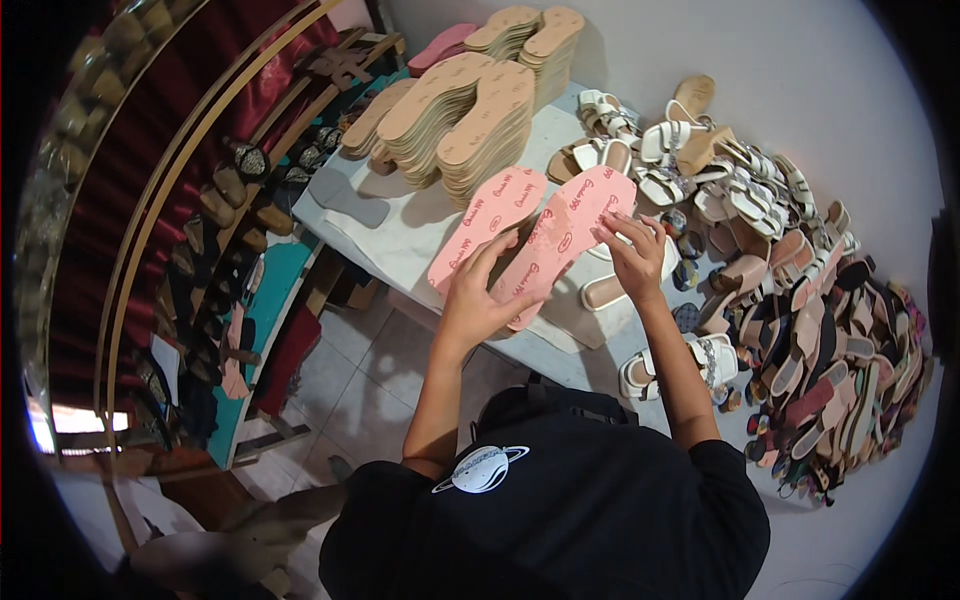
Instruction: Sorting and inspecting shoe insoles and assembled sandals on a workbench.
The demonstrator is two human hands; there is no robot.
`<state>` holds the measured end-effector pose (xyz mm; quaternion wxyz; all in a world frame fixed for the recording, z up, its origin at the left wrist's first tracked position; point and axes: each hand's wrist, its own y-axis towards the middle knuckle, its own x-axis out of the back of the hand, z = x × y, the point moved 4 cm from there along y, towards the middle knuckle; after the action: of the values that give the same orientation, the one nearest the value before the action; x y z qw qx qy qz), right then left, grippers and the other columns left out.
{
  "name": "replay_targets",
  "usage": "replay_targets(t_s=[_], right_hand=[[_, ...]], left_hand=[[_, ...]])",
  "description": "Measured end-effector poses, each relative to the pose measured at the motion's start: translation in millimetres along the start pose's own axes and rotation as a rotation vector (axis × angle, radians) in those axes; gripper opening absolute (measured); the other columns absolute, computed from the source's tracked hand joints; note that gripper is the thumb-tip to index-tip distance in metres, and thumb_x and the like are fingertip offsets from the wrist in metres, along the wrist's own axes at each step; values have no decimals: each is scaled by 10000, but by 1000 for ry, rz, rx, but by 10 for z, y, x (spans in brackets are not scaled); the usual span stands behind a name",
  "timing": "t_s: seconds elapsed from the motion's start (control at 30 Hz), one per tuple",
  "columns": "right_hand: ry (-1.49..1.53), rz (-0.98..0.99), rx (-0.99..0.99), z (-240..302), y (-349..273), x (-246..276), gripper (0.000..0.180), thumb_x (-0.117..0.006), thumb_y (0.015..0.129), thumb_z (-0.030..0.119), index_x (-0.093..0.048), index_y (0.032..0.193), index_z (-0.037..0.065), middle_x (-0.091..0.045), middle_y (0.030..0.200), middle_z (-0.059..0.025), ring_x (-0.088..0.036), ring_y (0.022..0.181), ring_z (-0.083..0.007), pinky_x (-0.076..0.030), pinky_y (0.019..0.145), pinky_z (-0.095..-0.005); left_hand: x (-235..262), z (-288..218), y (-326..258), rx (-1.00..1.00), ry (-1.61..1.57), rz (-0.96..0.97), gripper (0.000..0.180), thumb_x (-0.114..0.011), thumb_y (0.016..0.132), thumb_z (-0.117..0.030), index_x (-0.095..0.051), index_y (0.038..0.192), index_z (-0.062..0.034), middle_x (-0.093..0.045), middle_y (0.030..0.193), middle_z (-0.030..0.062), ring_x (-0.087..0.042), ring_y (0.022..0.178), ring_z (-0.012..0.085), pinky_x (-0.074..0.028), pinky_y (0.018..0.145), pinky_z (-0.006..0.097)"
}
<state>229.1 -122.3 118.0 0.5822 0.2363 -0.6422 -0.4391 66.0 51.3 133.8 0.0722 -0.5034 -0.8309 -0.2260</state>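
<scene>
My left hand grips two pink shoe insoles from below: one pink insole on the left and a second pink insole overlapping it on the right. The fingers of my right hand rest on the upper right edge of the second insole. Both insoles are held just above the white table, printed side up.
Stacks of tan insoles stand at the table's far side, with more pink insoles behind. White sandals lie at the right, beside a large heap of sandals and soles. A shelf of shoes runs along the left.
</scene>
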Motion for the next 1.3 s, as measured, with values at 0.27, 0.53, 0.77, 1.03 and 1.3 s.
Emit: replay_targets(t_s=[0.27, 0.53, 0.77, 1.03, 1.3], right_hand=[[179, 17, -2, 135, 225, -710, 351, -684, 700, 22, -678, 989, 221, -644, 1053, 25, -617, 961, -148, -389, 852, -350], [280, 75, -7, 192, 214, -1093, 335, -646, 727, 19, -676, 1020, 178, -645, 1035, -17, -620, 972, -191, -438, 829, -356], [400, 80, -62, 158, 127, -1193, 429, -607, 688, -62, -666, 1062, 141, -635, 1046, -70, -601, 1022, -268, -495, 866, -388], [413, 164, -87, 221, 88, -1178, 493, -579, 674, -101, -643, 1109, 120, -611, 1081, -98, -574, 1068, -285, -501, 866, -374], [420, 195, -89, 226, 95, -1131, 509, -594, 651, -97, -633, 1111, 117, -598, 1092, -88, -570, 1067, -282, -509, 845, -361]], left_hand=[[337, 259, -397, -41, 482, -258, 1013, -856, 482, -414, -420, 1321, -49, -515, 1268, 118, -458, 1185, 291, -315, 989, 414], [343, 580, -408, 12, 335, -440, 804, -822, 623, -242, -438, 1298, -37, -519, 1227, 129, -477, 1131, 293, -347, 951, 413], [301, 625, -369, 63, 344, -402, 748, -818, 625, -189, -468, 1271, -48, -521, 1216, 130, -480, 1116, 282, -372, 932, 400], [312, 755, -376, 92, 270, -392, 738, -813, 630, -168, -468, 1269, -41, -506, 1238, 137, -472, 1130, 289, -393, 935, 394], [339, 784, -379, 77, 275, -338, 691, -803, 633, -153, -492, 1240, -40, -496, 1256, 129, -467, 1141, 293, -379, 948, 399]])
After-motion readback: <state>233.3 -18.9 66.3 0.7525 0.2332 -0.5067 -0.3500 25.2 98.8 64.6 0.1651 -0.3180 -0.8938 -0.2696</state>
